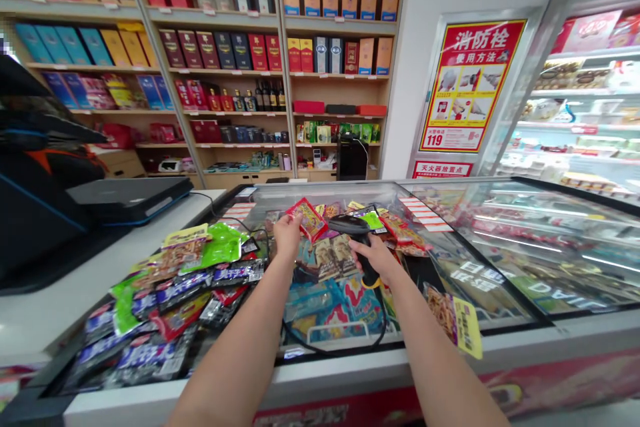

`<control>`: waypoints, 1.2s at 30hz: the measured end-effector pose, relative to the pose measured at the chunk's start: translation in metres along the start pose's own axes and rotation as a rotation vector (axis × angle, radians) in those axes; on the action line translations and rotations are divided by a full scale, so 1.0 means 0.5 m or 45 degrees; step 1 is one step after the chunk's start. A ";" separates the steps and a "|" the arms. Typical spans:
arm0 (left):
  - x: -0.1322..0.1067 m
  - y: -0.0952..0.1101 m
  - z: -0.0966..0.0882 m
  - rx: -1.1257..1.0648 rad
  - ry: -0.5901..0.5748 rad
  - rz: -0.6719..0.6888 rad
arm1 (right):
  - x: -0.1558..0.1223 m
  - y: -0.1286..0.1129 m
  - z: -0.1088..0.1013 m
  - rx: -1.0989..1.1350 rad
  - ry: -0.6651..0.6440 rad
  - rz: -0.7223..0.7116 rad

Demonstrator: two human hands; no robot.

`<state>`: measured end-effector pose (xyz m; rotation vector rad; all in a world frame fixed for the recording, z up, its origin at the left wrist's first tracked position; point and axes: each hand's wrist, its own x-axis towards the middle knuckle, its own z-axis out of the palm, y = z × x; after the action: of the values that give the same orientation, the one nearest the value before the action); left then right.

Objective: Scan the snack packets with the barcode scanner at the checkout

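Between the thumb and fingers of my left hand [288, 232] is a red snack packet [309, 219], held up over the glass-topped freezer [345, 360]. My right hand [374, 259] is wrapped round the grip of a black barcode scanner [350, 224], whose head points left toward the packet. A dark cable [384, 320] loops down from the scanner across the glass. Left of my left arm lies a pile of snack packets [165, 293] in black, purple, green and red. More packets [400, 230] lie beyond the scanner, and a yellow-labelled packet [457, 320] rests right of my right forearm.
A white counter [30, 320] with a black checkout machine [130, 197] stands at the left. Shelves [220, 70] of boxed goods and bottles line the back wall. A red fire-hydrant poster [473, 87] hangs right of them, beside a lit display fridge [590, 100].
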<state>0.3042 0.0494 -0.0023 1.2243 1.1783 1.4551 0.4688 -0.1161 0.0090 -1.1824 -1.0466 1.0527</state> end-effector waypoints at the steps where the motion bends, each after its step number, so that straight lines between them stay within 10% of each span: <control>1: 0.003 -0.004 0.000 0.070 0.007 0.079 | 0.000 0.006 -0.002 -0.022 0.012 0.008; 8: -0.006 0.004 -0.007 0.366 -0.013 0.326 | -0.015 0.023 -0.024 -0.126 0.016 0.028; 36: -0.003 -0.017 0.000 0.531 0.014 0.311 | -0.015 0.027 -0.011 -0.247 -0.005 0.052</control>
<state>0.3047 0.0495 -0.0110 1.6949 1.4257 1.4318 0.4719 -0.1236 -0.0054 -1.3626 -1.1515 1.0023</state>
